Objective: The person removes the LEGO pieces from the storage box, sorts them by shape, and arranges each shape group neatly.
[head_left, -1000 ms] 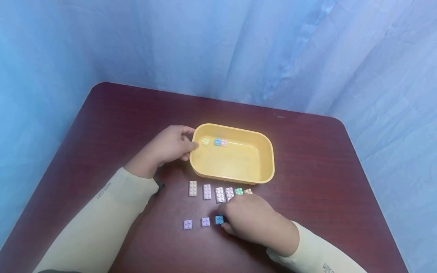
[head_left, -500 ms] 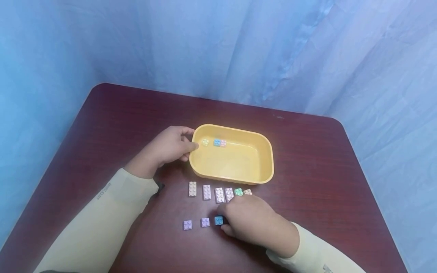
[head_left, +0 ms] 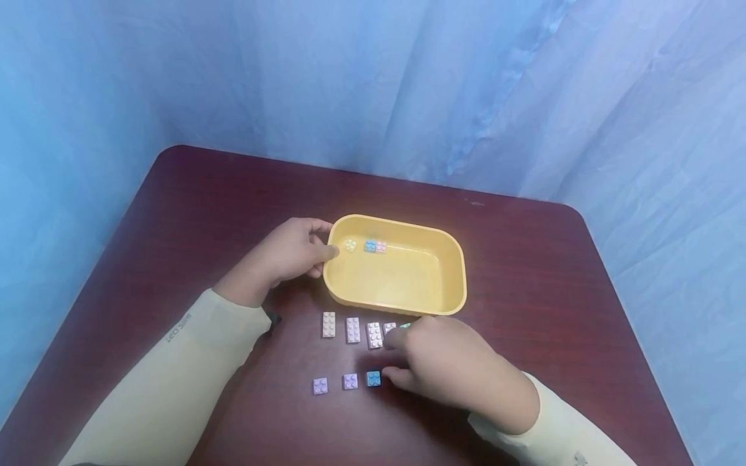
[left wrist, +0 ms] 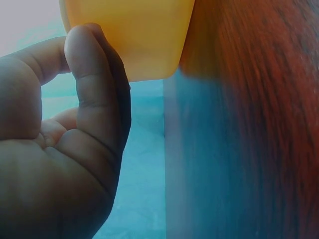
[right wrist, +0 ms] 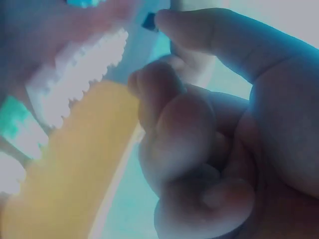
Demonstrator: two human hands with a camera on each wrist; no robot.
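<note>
Yellow tray (head_left: 454, 285) edge gripped by my left hand (head_left: 285, 252). My right hand (head_left: 443, 366), fingers curled, touched the blue brick (head_left: 373, 378); grip unclear. A sideways nudge could knock the neighbouring purple brick (head_left: 350, 381) out of line.

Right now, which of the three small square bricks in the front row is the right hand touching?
The blue brick, at the right end of that row. The right hand touches its side, while the two purple bricks lie apart to its left, untouched.

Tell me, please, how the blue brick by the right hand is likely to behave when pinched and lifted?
The blue brick looks like hard moulded plastic, so probably stiff and light. It lies flat, so rolling seems unlikely. Being small beside the right hand, it may slip from a pinch.
</note>
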